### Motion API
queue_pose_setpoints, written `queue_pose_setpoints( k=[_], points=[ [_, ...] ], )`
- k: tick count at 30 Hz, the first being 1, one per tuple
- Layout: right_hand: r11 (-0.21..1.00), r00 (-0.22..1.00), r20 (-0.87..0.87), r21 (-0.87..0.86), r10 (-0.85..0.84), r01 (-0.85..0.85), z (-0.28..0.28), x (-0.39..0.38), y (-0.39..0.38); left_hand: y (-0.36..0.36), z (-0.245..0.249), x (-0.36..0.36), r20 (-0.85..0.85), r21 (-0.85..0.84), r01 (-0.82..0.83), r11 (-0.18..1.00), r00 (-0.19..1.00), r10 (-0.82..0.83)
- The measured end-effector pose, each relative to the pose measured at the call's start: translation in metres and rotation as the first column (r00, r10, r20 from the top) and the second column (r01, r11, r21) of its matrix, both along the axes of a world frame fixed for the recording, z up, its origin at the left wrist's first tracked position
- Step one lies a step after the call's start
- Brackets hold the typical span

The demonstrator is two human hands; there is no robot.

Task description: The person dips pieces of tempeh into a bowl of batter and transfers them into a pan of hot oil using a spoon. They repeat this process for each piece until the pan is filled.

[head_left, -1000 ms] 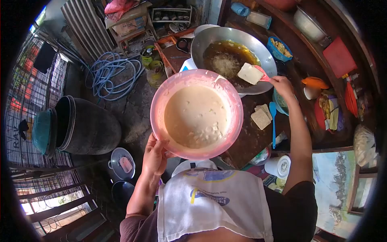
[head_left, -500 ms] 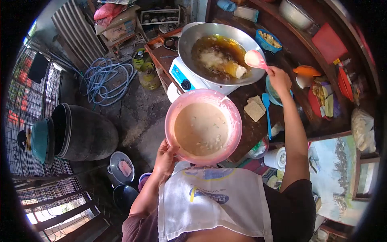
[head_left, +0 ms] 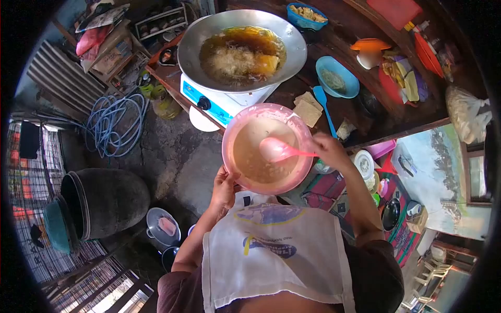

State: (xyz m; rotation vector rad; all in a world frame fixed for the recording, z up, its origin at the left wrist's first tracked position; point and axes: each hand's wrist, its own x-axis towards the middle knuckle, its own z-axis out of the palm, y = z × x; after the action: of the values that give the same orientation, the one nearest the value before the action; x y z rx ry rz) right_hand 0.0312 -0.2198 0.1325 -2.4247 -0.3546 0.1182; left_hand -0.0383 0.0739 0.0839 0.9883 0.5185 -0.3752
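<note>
My left hand grips the near left rim of a pink bowl, its thumb over the edge. Pale, lumpy batter partly fills the bowl. In my right hand is the handle of a pink ladle, whose scoop is over the batter. Beyond the bowl, a wide metal wok sits on a white stove. Bubbling oil in it holds a golden frying piece and a paler, foaming patch.
Tempeh-like slabs and a blue spatula lie right of the stove. Near them are a blue bowl and a blue basket of fried pieces. A hose and a dark barrel are on the left floor.
My right hand has brought the ladle from the wok's right edge back over the batter. The white-ended piece in the oil now looks golden. The view has shifted right.
</note>
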Motion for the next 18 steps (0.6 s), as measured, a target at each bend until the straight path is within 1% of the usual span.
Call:
queue_pose_setpoints(
  k=[1, 2, 4, 5, 6, 7, 8, 9, 11, 12, 13, 15, 18],
  points=[
    [0.990, 0.992, -0.055, 0.072, -0.117, 0.120, -0.008, 0.013, -0.004, 0.000, -0.004, 0.000, -0.004, 0.001, 0.006, 1.000, 1.000, -0.006],
    [0.989, 0.991, -0.058, 0.073, -0.122, 0.126, -0.025, 0.029, -0.014, 0.000, -0.009, 0.000, -0.003, 0.013, 0.011, 1.000, 1.000, -0.011],
    [0.942, 0.943, 0.006, -0.025, -0.334, 0.334, -0.072, 0.063, -0.040, 0.000, -0.018, -0.001, -0.003, 0.021, 0.016, 1.000, 1.000, -0.016],
    [0.943, 0.943, 0.004, -0.028, -0.332, 0.332, -0.094, 0.076, -0.046, 0.002, -0.022, -0.002, -0.008, 0.025, 0.033, 0.999, 0.999, -0.033],
    [0.918, 0.936, 0.143, -0.197, -0.321, 0.344, -0.116, 0.087, -0.050, 0.002, -0.026, -0.002, -0.013, 0.031, 0.049, 0.998, 0.999, -0.049],
    [0.860, 0.920, 0.274, -0.355, -0.280, 0.367, -0.121, 0.093, -0.047, 0.002, -0.029, -0.002, -0.017, 0.031, 0.045, 0.999, 0.999, -0.045],
    [0.779, 0.929, 0.162, -0.509, -0.332, 0.367, -0.128, 0.097, -0.044, 0.003, -0.032, -0.002, -0.020, 0.034, 0.045, 0.998, 0.999, -0.044],
    [0.781, 0.931, 0.156, -0.509, -0.329, 0.362, -0.135, 0.100, -0.041, 0.004, -0.034, -0.002, -0.023, 0.038, 0.046, 0.998, 0.999, -0.045],
    [0.679, 0.920, 0.246, -0.622, -0.304, 0.390, -0.148, 0.103, -0.037, 0.004, -0.039, -0.002, -0.024, 0.038, 0.035, 0.999, 0.999, -0.034],
    [0.664, 0.912, 0.209, -0.631, -0.352, 0.401, -0.146, 0.103, -0.032, 0.003, -0.042, -0.001, -0.019, 0.034, 0.026, 0.999, 1.000, -0.025],
    [0.665, 0.914, 0.207, -0.633, -0.349, 0.397, -0.142, 0.102, -0.027, 0.003, -0.044, 0.000, -0.022, 0.034, 0.022, 0.999, 1.000, -0.022],
    [0.643, 0.894, 0.180, -0.638, -0.410, 0.423, -0.135, 0.099, -0.021, 0.003, -0.047, 0.001, -0.014, 0.050, 0.038, 0.998, 0.999, -0.037],
    [0.655, 0.899, 0.163, -0.634, -0.407, 0.411, -0.128, 0.103, -0.022, 0.000, -0.044, 0.005, -0.011, 0.041, 0.045, 0.998, 0.999, -0.045]
  ],
)
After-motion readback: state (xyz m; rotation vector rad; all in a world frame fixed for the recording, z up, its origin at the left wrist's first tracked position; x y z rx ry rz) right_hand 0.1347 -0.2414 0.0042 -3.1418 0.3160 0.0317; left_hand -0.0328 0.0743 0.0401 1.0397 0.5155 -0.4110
